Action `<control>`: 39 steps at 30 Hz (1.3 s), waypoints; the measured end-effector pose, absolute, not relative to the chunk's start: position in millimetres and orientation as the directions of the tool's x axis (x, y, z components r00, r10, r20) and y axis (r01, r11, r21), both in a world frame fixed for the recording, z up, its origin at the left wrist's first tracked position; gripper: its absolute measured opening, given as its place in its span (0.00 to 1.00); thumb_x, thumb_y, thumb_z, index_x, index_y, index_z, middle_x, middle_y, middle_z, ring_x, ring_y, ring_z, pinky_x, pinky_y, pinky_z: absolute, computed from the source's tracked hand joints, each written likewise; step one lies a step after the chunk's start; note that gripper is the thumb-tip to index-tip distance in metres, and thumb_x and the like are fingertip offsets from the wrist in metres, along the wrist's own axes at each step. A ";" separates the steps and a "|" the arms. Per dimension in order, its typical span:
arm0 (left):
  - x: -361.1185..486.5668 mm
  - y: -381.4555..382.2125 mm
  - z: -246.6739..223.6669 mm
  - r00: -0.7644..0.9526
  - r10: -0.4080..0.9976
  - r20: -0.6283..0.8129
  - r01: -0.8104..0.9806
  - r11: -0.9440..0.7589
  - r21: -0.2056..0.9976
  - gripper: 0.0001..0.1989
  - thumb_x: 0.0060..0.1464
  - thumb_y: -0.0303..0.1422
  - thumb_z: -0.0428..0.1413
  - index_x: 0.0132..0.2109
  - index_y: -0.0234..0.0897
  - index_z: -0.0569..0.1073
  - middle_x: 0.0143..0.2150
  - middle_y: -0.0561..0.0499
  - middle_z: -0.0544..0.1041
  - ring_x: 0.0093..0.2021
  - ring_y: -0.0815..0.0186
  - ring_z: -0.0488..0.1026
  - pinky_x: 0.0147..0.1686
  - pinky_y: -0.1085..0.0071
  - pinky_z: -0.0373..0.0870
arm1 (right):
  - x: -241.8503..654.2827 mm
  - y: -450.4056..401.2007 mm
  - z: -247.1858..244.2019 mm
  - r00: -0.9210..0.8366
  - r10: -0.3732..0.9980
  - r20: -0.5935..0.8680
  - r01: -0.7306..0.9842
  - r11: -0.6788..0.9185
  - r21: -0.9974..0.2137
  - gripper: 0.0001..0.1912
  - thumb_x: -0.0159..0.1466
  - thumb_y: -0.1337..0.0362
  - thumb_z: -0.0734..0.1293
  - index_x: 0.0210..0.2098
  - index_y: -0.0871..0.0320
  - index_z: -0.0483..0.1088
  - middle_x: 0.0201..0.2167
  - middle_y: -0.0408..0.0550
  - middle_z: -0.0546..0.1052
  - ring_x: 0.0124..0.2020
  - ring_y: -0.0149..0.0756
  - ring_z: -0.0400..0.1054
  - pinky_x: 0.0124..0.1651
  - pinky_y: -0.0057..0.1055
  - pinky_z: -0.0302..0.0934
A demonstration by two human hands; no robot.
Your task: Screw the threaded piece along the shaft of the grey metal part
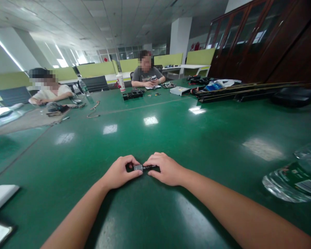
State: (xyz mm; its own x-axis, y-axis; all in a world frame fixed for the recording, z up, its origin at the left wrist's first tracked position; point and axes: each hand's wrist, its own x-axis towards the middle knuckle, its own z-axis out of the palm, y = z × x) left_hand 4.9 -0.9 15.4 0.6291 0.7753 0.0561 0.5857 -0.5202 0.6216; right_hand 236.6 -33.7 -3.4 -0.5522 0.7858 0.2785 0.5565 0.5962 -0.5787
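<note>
In the middle of the table, my left hand pinches the grey barrel of a small cylindrical part between thumb and fingers. A thin dark shaft with ridges or coils extends from the barrel to the right. My right hand is curled around the shaft's far end, with its thumb in front and fingers behind. The part lies roughly level, close above or on the green tabletop. My fingers cover both of its ends, and its exact kind cannot be made out.
A large clear bottle lies on its side at right. White objects sit at the left edge. Across the table are two seated people, a black part, a white cup, a cord and long dark rails.
</note>
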 end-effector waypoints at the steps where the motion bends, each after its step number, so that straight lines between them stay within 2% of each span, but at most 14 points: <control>1: 4.8 -1.0 15.2 0.628 0.776 0.056 0.585 -0.518 0.624 0.11 0.55 0.40 0.61 0.38 0.37 0.75 0.34 0.51 0.77 0.35 0.64 0.72 0.37 0.70 0.66 | 236.3 -33.7 -4.0 -0.551 0.787 0.279 0.559 0.595 -0.577 0.15 0.62 0.68 0.70 0.48 0.55 0.75 0.43 0.48 0.79 0.47 0.40 0.69 0.52 0.39 0.58; 19: 2.6 3.0 7.5 0.636 0.770 0.044 0.580 -0.515 0.631 0.12 0.54 0.41 0.61 0.38 0.37 0.76 0.34 0.52 0.77 0.35 0.65 0.71 0.36 0.71 0.65 | 235.2 -30.3 -9.9 -0.435 0.858 0.273 0.626 0.506 -0.594 0.06 0.60 0.69 0.72 0.38 0.56 0.77 0.35 0.45 0.78 0.40 0.36 0.67 0.46 0.35 0.58; 39: 1.6 1.4 8.6 0.616 0.787 0.031 0.594 -0.490 0.638 0.12 0.55 0.42 0.61 0.38 0.37 0.76 0.33 0.52 0.77 0.35 0.64 0.72 0.36 0.70 0.66 | 235.9 -32.0 -8.1 -0.412 0.864 0.290 0.641 0.501 -0.582 0.06 0.59 0.69 0.71 0.37 0.56 0.78 0.36 0.46 0.79 0.40 0.37 0.68 0.46 0.36 0.59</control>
